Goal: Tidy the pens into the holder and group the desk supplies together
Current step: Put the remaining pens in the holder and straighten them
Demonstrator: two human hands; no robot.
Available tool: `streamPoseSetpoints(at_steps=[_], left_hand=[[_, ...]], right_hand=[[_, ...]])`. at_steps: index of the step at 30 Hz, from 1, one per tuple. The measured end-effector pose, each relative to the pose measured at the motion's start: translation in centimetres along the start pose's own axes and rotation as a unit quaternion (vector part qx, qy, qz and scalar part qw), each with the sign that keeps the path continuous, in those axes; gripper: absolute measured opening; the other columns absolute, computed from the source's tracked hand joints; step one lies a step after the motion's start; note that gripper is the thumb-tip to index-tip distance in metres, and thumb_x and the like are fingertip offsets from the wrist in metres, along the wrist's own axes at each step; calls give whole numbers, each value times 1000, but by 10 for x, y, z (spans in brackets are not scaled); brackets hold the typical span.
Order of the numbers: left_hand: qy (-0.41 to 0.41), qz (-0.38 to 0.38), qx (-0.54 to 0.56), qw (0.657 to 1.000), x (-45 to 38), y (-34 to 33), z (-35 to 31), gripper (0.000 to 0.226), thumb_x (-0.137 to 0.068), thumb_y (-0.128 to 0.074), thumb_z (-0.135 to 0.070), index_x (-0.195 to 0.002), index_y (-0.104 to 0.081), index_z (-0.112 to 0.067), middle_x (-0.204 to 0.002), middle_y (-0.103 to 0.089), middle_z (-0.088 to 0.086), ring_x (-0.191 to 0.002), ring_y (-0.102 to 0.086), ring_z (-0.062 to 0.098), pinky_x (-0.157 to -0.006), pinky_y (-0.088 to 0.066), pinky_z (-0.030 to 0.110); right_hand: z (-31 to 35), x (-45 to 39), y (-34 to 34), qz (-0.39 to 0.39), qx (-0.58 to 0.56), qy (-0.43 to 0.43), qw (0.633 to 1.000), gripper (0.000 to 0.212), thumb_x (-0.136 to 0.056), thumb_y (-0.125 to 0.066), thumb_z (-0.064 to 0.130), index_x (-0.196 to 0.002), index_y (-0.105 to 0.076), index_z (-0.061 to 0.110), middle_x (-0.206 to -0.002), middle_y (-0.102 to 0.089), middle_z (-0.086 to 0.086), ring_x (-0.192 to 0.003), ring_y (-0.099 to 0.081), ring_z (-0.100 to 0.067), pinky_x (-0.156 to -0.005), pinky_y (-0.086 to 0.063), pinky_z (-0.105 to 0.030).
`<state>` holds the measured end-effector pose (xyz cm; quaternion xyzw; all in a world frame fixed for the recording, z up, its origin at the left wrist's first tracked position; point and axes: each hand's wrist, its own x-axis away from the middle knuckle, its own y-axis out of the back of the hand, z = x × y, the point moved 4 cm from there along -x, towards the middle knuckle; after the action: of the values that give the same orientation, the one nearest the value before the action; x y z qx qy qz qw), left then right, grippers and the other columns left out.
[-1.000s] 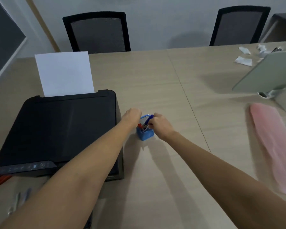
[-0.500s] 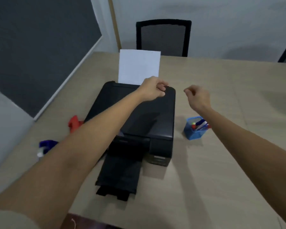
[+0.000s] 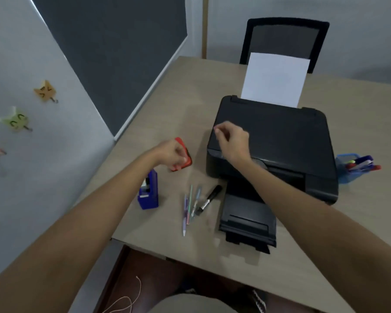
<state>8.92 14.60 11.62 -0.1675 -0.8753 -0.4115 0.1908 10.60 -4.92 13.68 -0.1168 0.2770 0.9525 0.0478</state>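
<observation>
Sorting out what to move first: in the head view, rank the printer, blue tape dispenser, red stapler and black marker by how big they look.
1. printer, by far the largest.
2. blue tape dispenser.
3. red stapler and black marker: unsure, since the left hand hides much of the stapler.

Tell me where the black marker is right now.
The black marker with the white label lies on the beige table, just left of the black printer's output tray and right of three loose pastel pens.
</observation>
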Motion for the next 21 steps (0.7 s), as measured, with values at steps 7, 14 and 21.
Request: streamPoseSetpoints(at_steps=[7,14,21], left_hand=[[131,61,-23,989,-14,-104,98,22,-95,-48,-2,-101,-68,5,-97,-74,17,-71,-76,23,-65,-59,33],[93,15,-70,993,-16,-157,117,26,-87,-54,-15,-109,-67,-8,-115,-69,15,-107,-65,31,-83,-51,32],[133,-85,-35,987,-11,-153,129,29,-91,-46,-15,-116,-53,-1,-118,-61,20,-106,-62,36,-82,-49,39]], right_hand=[[-54,96,-93,196,120,-208,951,26,-92,-48,7,-107,-69,3,-107,-71,-14,-101,-65,-27,-87,-51,-29],[-88,115,-111,351,330,-270,834,43,-96,-44,8,-138,-44,3,-146,-40,-18,-128,-48,-32,-104,-42,-36],[-103,117,-133,342,395,-301,798,63,-94,-52,15,-147,-24,-5,-143,-42,-19,-125,-49,-33,-98,-45,-34]])
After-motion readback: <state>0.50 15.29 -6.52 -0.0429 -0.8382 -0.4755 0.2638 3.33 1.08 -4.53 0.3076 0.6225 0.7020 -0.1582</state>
